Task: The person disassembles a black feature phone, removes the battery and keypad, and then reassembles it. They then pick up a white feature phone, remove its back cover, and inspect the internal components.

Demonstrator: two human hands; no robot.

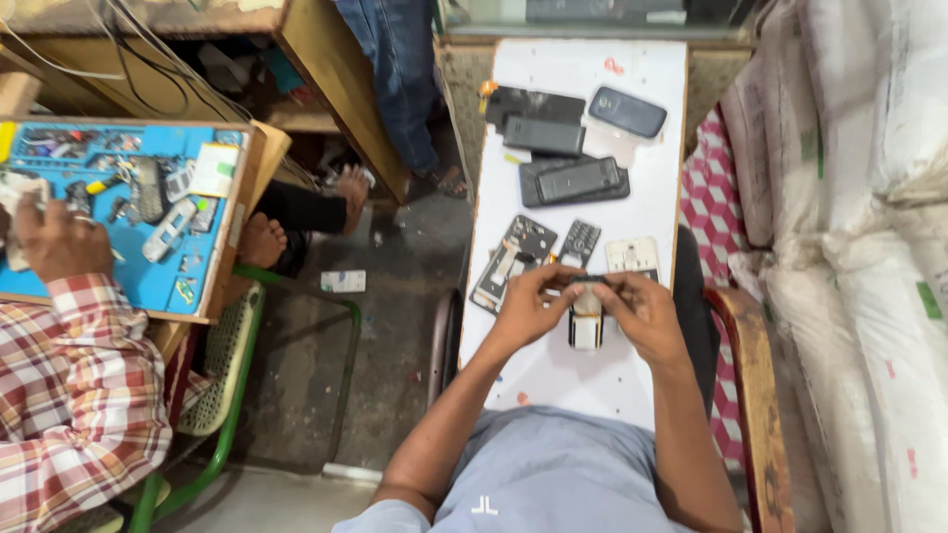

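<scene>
Below my hands the narrow white board (553, 380) lies bare, so I can move freely at lower centre. Above them, a dark phone frame (513, 262), grey keypad (581, 242) and stacked black handsets (573, 181) crowd the upper centre. A wooden armrest (755, 395) blocks the right.

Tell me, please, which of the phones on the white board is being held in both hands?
The small white phone body at the board's near end, gripped between left hand and right hand; the dark phones lie untouched farther up.
</scene>
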